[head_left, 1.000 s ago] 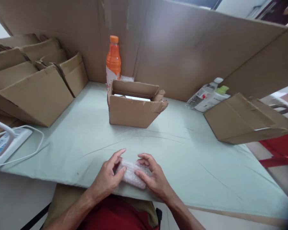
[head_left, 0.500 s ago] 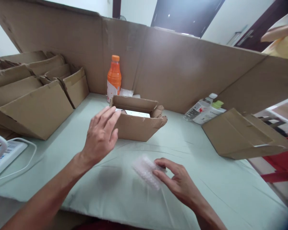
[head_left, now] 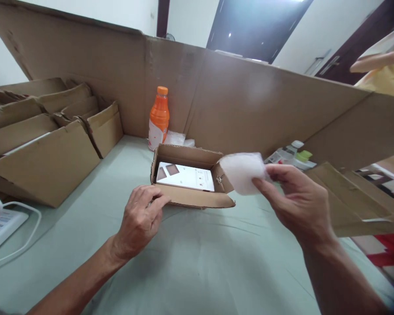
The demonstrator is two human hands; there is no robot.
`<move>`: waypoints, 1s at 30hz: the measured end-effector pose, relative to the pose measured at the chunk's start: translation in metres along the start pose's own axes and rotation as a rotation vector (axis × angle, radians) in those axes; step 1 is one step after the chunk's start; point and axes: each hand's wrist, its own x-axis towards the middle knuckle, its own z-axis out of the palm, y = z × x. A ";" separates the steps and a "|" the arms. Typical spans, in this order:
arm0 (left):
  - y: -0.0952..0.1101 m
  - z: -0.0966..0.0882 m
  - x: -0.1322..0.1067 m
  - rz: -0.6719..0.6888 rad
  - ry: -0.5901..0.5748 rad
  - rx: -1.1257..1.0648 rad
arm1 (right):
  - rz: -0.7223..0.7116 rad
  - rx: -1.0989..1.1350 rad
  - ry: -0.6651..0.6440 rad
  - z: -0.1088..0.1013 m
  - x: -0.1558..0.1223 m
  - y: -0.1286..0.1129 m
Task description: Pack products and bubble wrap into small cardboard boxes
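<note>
A small open cardboard box (head_left: 197,199) stands mid-table with a white printed card (head_left: 184,176) lying flat inside. My left hand (head_left: 140,221) grips the box's near front wall at its left corner, fingers curled over the edge. My right hand (head_left: 297,204) is raised to the right of the box and pinches a white bubble-wrapped bundle (head_left: 241,172), which hovers above the box's right flap.
An orange drink bottle (head_left: 159,117) stands behind the box against a tall cardboard wall (head_left: 249,100). Stacked open cartons (head_left: 46,144) line the left. A flat carton (head_left: 357,201) and plastic bottles (head_left: 290,155) lie right. A white device with cable (head_left: 0,223) is near left. Another person's arm (head_left: 377,61) shows top right.
My right hand lifted the wrapped bundle off the table and carried it up to the box's right flap. My left hand dropped from mid-air onto the box's front wall.
</note>
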 end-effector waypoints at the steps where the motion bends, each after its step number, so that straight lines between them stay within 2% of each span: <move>1: 0.000 0.000 0.000 -0.003 -0.004 -0.002 | -0.022 -0.076 -0.058 0.004 0.009 -0.004; 6: -0.001 0.000 -0.002 0.000 -0.013 -0.005 | 0.017 -0.716 -0.565 0.034 0.041 -0.029; 8: -0.001 0.000 -0.003 -0.009 -0.019 -0.006 | 0.022 -0.886 -0.727 0.047 0.054 -0.037; 11: -0.003 0.000 -0.003 -0.011 -0.026 -0.009 | 0.020 -0.934 -0.911 0.060 0.074 -0.042; 17: -0.005 -0.001 -0.004 -0.006 -0.042 -0.020 | -0.061 -0.790 -1.122 0.069 0.105 -0.037; 20: -0.005 -0.002 -0.003 -0.007 -0.044 -0.025 | -0.075 -0.709 -1.174 0.072 0.111 -0.031; 24: -0.004 -0.002 -0.003 -0.018 -0.047 -0.018 | -0.102 -0.646 -1.128 0.069 0.108 -0.023; 30: -0.005 -0.001 -0.005 -0.025 -0.045 -0.026 | 0.034 -0.534 -0.994 0.054 0.094 -0.013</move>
